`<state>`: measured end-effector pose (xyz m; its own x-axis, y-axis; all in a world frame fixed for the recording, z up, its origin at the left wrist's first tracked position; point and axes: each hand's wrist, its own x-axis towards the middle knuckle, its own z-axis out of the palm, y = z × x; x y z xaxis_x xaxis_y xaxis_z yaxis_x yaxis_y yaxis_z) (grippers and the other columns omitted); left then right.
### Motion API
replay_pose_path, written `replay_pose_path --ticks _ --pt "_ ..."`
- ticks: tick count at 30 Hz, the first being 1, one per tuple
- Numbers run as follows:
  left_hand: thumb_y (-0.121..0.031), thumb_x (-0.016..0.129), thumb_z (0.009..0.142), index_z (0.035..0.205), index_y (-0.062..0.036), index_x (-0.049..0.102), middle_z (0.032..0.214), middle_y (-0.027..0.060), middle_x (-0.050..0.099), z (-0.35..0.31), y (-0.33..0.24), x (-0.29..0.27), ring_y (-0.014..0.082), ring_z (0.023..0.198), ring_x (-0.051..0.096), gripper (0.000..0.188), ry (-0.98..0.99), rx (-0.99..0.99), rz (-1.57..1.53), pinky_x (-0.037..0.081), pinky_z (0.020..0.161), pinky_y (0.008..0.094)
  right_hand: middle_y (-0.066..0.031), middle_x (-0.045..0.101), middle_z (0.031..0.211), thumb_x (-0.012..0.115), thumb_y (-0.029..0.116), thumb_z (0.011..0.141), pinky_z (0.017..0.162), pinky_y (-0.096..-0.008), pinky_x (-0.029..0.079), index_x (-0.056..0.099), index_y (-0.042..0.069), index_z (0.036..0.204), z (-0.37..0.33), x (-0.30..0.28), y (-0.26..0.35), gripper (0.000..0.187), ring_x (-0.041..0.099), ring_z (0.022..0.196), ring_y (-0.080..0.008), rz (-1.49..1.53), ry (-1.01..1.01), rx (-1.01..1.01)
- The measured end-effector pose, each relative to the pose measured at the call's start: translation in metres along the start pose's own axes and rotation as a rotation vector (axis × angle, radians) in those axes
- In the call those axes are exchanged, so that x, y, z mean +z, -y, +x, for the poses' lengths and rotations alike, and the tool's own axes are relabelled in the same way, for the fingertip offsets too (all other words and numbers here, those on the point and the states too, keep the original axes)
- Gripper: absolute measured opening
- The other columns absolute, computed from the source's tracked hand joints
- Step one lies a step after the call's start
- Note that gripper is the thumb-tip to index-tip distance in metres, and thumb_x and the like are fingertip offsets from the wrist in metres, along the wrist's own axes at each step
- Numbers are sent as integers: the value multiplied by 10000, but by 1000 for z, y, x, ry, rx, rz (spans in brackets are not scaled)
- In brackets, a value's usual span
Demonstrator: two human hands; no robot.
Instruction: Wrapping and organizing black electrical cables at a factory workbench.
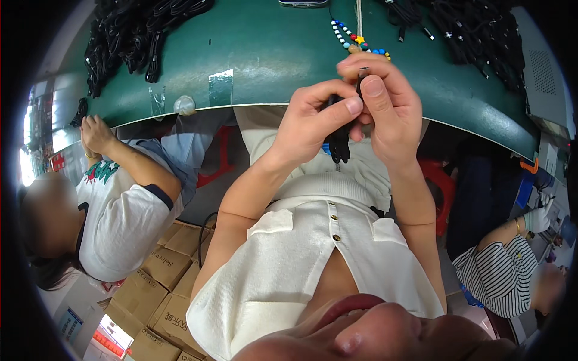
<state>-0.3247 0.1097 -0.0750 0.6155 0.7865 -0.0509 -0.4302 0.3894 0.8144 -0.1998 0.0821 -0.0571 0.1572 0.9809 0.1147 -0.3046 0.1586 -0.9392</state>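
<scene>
Just off the table's near edge, my left hand (308,120) is closed around a folded black cable (341,144), whose looped end hangs below the fingers. My right hand (394,114) pinches the same cable near its connector (363,73), which points up between thumb and fingers with a metal tip. Both hands are close together, and part of the cable is hidden behind them. Beyond the right fingertips lies a string of coloured beads (344,37) with a yellow star.
The green table (271,54) carries piles of black cables at far left (129,36) and far right (475,30). Clear tape (220,88) and a round translucent object (184,105) lie near its edge. People sit on both sides; cardboard boxes (168,268) stand behind left.
</scene>
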Motion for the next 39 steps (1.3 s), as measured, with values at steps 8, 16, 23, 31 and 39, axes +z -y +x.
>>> replay_pose_path --ticks 8,16,23,31,39 --pt "-116 579 862 869 7 569 746 55 567 -2 15 8 89 613 527 123 -76 176 -3 440 541 224 -80 603 982 493 251 924 435 -149 348 616 9 905 -10 4 -27 273 448 539 -18 134 -31 -163" --pt "-265 449 932 915 -71 484 813 44 498 27 -20 -11 137 673 476 199 -67 370 -429 447 711 329 -119 493 1170 566 341 866 727 -245 446 391 9 1260 -3 -12 -21 544 534 882 -145 -28 136 -122" --pt "-262 450 936 952 -61 498 870 50 486 34 -22 -11 159 788 479 207 -208 375 -609 409 833 339 -106 494 1097 683 142 790 875 -280 431 445 -6 1174 -18 -17 -30 476 530 982 -169 -19 47 -15" --pt "-261 451 936 984 -67 495 929 58 501 35 -11 -20 170 870 486 205 -256 317 -459 428 830 366 -94 513 1046 748 145 722 787 -275 476 464 4 1160 -8 -16 -37 541 559 914 -153 -202 -7 -112" --pt "-146 455 926 906 -23 531 1135 115 475 24 0 -31 181 984 486 145 -350 686 608 373 945 408 -121 613 978 689 267 782 713 -287 493 523 -4 1129 4 -19 -38 470 613 848 -180 -305 164 -1"
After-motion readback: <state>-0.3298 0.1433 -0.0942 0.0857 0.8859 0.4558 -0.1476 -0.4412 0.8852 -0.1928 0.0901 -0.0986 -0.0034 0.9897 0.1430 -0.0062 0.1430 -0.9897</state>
